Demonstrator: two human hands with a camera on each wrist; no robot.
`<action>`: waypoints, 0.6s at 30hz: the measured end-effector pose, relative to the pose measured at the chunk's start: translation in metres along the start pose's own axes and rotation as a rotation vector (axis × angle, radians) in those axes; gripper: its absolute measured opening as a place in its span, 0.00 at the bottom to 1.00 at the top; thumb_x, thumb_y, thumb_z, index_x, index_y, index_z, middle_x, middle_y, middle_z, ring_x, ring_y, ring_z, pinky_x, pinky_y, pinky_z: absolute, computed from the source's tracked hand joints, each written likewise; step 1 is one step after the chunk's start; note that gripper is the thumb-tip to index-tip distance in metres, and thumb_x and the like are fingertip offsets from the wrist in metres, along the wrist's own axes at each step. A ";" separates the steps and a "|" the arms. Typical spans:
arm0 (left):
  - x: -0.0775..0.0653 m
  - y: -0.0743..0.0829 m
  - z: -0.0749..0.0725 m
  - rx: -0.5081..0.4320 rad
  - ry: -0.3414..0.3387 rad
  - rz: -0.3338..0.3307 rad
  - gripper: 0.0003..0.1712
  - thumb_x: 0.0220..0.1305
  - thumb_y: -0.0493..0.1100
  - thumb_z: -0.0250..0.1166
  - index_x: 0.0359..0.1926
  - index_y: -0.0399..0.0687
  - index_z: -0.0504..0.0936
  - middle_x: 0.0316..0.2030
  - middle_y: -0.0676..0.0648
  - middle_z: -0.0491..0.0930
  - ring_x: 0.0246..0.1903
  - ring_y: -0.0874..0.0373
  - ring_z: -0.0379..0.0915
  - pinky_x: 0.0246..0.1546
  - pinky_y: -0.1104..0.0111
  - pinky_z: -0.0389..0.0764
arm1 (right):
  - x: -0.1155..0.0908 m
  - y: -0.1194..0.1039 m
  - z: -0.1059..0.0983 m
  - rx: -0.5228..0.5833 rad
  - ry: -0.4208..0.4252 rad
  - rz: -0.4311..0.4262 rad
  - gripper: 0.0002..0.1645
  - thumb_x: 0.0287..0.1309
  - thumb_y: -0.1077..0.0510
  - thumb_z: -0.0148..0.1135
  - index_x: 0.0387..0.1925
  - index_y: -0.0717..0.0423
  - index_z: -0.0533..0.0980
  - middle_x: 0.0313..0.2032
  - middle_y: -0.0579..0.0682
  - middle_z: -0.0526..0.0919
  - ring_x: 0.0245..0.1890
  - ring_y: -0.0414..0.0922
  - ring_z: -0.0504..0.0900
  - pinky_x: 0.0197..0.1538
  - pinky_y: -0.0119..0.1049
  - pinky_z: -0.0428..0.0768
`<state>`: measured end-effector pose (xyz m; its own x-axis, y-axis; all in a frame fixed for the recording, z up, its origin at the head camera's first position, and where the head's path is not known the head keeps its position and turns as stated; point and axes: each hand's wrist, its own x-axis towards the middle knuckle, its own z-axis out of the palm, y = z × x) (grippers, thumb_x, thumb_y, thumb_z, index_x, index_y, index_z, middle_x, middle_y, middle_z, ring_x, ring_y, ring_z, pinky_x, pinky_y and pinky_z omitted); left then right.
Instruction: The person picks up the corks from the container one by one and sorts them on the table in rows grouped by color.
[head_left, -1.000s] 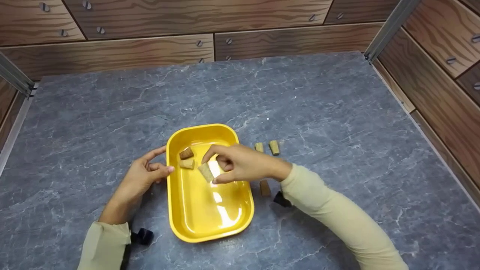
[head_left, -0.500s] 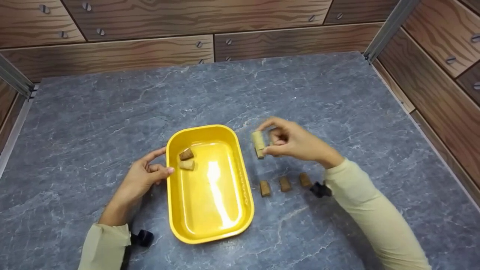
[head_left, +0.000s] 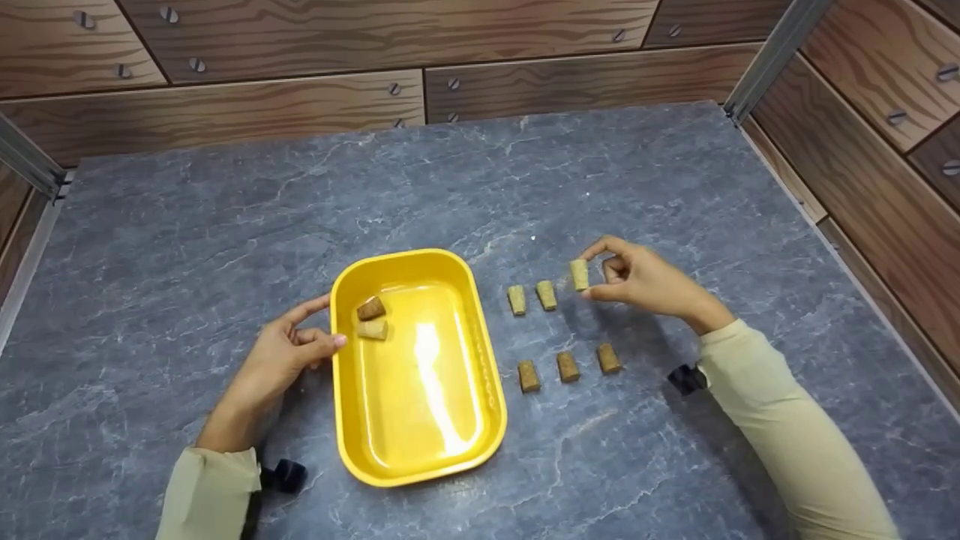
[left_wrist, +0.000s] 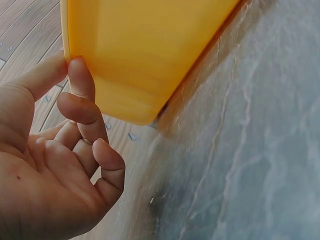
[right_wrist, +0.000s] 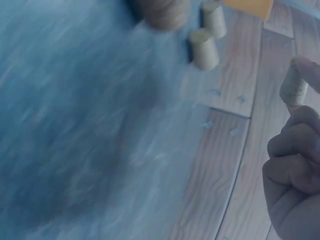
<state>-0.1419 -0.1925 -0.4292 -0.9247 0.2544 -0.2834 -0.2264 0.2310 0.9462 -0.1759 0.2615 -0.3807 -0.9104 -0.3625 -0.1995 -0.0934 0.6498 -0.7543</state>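
My right hand (head_left: pixel 645 277) pinches a pale tapered cork stopper (head_left: pixel 579 274) between thumb and forefinger, at the right end of a row with two other pale corks (head_left: pixel 517 299). Nearer to me lies a row of three brown corks (head_left: pixel 568 367). At the left, my left hand (head_left: pixel 289 352) grips the long side of a yellow tray (head_left: pixel 495 420), thumb at the rim. The left wrist view shows a finger against the outer wall of the tray (left_wrist: pixel 145 55). Inside the tray, one brown cork (head_left: pixel 370 308) and one pale cork (head_left: pixel 373 330) lie near the left wall.
A grey marbled tabletop (head_left: pixel 300 202) spreads under everything. Wood-patterned panels (head_left: pixel 300 112) wall the back and right side, with metal corner posts. A dark wrist camera (head_left: pixel 686 380) sits under my right cuff, another (head_left: pixel 285 476) beside the left.
My right hand has moved from over the tray rightward with the pale cork, past the two pale corks on the table, uncovering the brown row. The left hand has stayed at the tray.
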 end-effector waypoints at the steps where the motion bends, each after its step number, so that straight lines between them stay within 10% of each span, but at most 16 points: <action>1: 0.000 0.000 0.000 -0.002 -0.003 0.004 0.39 0.61 0.39 0.67 0.71 0.44 0.60 0.19 0.59 0.76 0.20 0.66 0.65 0.27 0.73 0.69 | 0.001 0.003 0.000 -0.013 -0.001 0.010 0.26 0.55 0.58 0.69 0.54 0.56 0.69 0.20 0.44 0.63 0.18 0.35 0.59 0.24 0.28 0.63; 18: 0.000 0.000 -0.001 0.000 0.006 -0.005 0.40 0.61 0.40 0.67 0.71 0.45 0.60 0.18 0.58 0.73 0.19 0.65 0.63 0.25 0.73 0.67 | 0.012 0.022 0.007 -0.448 0.003 0.139 0.24 0.54 0.53 0.69 0.51 0.53 0.73 0.23 0.47 0.74 0.21 0.41 0.69 0.25 0.35 0.64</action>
<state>-0.1419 -0.1932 -0.4294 -0.9255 0.2475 -0.2867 -0.2307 0.2320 0.9450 -0.1859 0.2668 -0.4046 -0.9277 -0.2499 -0.2774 -0.1345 0.9168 -0.3760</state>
